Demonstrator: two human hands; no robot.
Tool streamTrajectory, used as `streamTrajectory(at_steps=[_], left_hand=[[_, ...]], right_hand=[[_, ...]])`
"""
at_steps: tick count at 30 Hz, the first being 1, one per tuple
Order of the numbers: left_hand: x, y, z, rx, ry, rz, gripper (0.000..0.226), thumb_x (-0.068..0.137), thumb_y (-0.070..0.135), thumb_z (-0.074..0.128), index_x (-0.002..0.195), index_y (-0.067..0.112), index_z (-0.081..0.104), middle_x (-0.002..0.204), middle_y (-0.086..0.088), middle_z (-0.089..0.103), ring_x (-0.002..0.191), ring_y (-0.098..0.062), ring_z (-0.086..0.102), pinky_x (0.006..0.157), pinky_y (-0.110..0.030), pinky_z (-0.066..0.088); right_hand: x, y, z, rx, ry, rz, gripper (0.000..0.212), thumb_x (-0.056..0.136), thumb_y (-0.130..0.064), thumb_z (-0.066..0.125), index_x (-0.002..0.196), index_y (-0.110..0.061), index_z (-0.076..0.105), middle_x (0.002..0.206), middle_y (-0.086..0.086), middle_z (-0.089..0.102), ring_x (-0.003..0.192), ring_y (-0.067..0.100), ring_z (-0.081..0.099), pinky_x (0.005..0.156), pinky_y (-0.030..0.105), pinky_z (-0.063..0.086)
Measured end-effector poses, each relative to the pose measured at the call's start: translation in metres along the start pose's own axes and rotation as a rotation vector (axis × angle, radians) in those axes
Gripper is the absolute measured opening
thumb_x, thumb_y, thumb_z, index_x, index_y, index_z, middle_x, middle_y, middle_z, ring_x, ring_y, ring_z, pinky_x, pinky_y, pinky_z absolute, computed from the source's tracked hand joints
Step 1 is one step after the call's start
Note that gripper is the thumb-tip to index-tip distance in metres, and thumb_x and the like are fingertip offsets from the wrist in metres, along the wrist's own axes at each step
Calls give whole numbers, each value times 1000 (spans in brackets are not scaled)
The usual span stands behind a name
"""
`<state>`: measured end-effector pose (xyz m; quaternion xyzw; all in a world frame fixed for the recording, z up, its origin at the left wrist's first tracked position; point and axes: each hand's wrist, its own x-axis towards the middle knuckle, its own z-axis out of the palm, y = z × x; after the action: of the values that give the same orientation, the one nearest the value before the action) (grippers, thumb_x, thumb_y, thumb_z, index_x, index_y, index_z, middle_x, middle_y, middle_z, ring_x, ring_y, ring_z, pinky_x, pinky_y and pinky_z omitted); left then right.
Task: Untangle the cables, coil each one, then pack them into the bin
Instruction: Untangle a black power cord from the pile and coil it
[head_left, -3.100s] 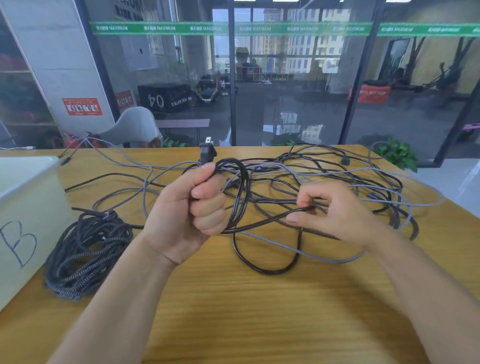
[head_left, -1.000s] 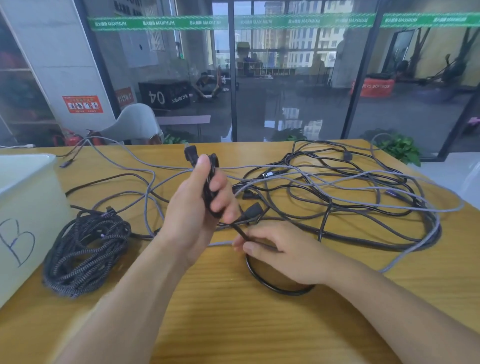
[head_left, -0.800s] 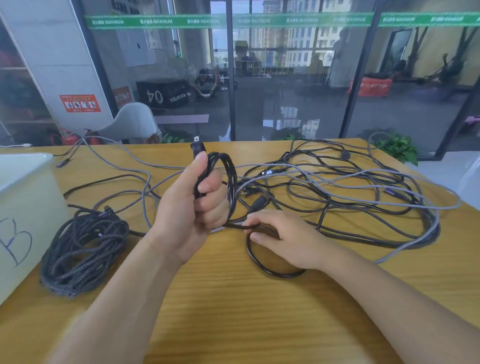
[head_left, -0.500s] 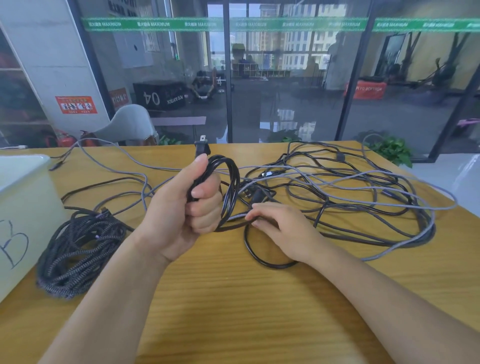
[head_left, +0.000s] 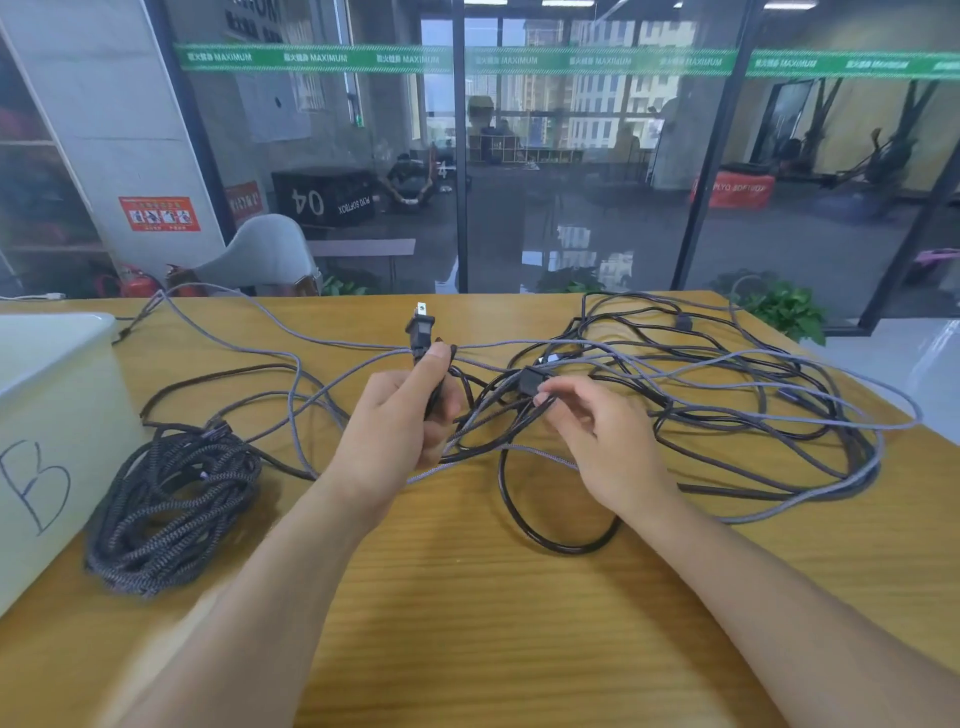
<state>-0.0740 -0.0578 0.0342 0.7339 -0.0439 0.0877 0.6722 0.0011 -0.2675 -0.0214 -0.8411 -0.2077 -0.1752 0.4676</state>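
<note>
My left hand grips loops of a black power cable, whose two-prong plug sticks up above my thumb. My right hand reaches into the tangle, fingertips at the cable's black connector end. A loose loop of the same black cable lies on the table below my right hand. Grey and black cables sprawl tangled across the right half of the table. A coiled braided cable lies at the left beside the white bin marked B.
The wooden table stretches toward me. Grey cable strands run toward the far left edge. A glass wall stands behind the table, with a grey chair and a plant past the far edge.
My right hand has lifted off the cable on the table and moved up to the black connector end. The coil in my left hand looks tighter, and the loop on the table has grown.
</note>
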Motion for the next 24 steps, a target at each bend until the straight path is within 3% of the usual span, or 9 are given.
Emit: streamTrajectory(at_steps=[4,8,13,17,20,24], left_hand=[[0,-3,6,59,47,49,56,111,42,38,68,9,52,53,-5,26,48,-17,21,48,-28,19],[8,6,6,19,86,47,55,111,44,37,71,8,51,54,-1,27,50,-16,21,48,-25,19],[30,36,-6,-57,101,81,54,110,48,38,69,15,49,55,1,25,53,-17,17,54,-36,11],[48,79,-11,-95,118,139,55,110,46,40,64,17,50,58,-2,24,55,-18,15,55,-35,10],[60,112,-15,-85,130,173,57,110,47,40,62,18,51,55,1,25,49,-14,19,50,-29,13],[69,143,-17,-59,137,230,56,111,46,39,67,15,56,50,4,28,45,-14,19,45,-24,16]], right_hand=[[9,-9,-12,261,-53,-2,22,101,-31,68,123,-27,72,108,-10,77,102,8,72,88,31,58],[27,-18,-24,222,-67,-11,17,103,-22,67,119,-24,73,104,-5,78,99,11,73,86,30,61],[74,-46,-35,203,-97,-28,19,105,-14,62,118,-19,73,107,-2,78,97,14,75,83,34,64],[111,-80,-44,319,-85,-28,17,105,-12,61,111,-23,73,105,-1,78,104,19,75,86,35,64],[131,-112,-56,400,-58,-67,12,104,-15,63,113,-16,71,99,1,77,106,26,73,84,29,63],[150,-157,-72,460,-28,-175,16,101,-12,68,117,-14,71,102,5,76,105,21,73,86,29,60]])
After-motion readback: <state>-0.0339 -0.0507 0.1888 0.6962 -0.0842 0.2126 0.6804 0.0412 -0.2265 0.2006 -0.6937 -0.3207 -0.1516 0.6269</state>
